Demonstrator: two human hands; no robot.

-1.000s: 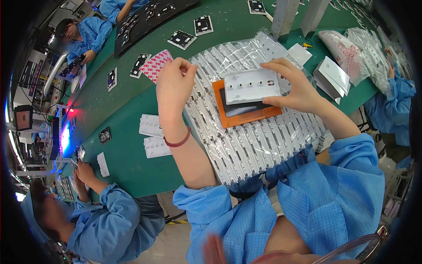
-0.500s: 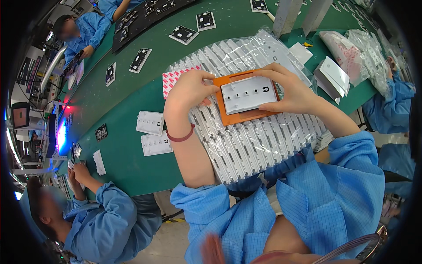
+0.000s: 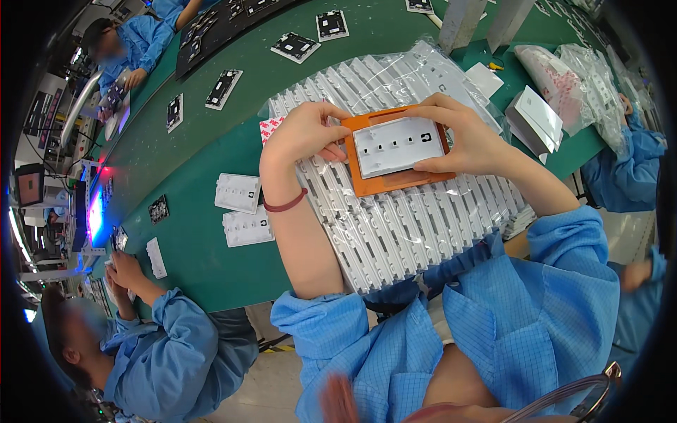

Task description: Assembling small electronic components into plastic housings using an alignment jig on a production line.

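An orange frame (image 3: 367, 186) rests over a stack of white ribbed plastic trays (image 3: 423, 236), partly under clear film. Set in the frame is a white rectangular plastic cover (image 3: 391, 156) with a row of small black slots and a larger black cutout. My left hand (image 3: 305, 134) pinches the frame's left edge, fingers bent. My right hand (image 3: 471, 137) spans the cover's right end, thumb at its near edge and fingertips at the far edge. A red-and-white patterned sheet (image 3: 269, 127) peeks out beside my left wrist; the hand hides part of it.
Two white covers (image 3: 238, 193) lie left of the trays on the green table (image 3: 204, 275). Dark electronic modules (image 3: 224, 89) sit farther off. White boxes (image 3: 534, 116), bagged goods (image 3: 546, 77) and metal posts (image 3: 460, 27) stand at right. A co-worker (image 3: 166, 352) sits at left.
My hands keep their hold, with the frame shifted only slightly. Less of the patterned sheet shows by my left hand. A co-worker's hand has come into sight at the right edge.
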